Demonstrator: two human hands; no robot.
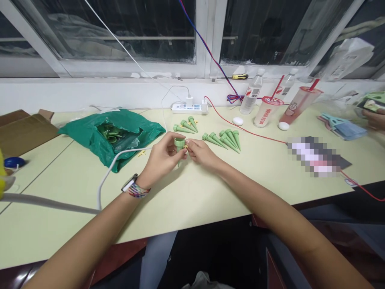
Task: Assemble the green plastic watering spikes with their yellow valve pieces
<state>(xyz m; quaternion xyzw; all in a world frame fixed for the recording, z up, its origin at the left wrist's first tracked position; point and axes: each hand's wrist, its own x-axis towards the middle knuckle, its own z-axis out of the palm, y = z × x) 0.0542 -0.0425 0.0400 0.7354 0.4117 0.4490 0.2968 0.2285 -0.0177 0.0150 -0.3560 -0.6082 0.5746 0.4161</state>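
My left hand [164,154] is wrapped round a green plastic watering spike [179,142], its wide cap up and its tip pointing down. My right hand [202,152] pinches a small yellow plastic piece [185,146] against the side of the spike, just below the cap; whether it sits in the spike I cannot tell. Beyond my hands, several finished-looking green spikes [227,139] lie in a group, with a smaller group of spikes [186,124] to their left. A green plastic bag [87,130] at the left lies open, showing more green parts [111,132] inside.
Loose yellow pieces [141,153] lie beside the bag. A white cable [99,188] curves by my left forearm. Behind stand a power strip [190,108], bottles [252,94] and drink cups [267,112]. A red cable [246,130] runs to a phone [319,156]. Another person's hand [375,118] is far right.
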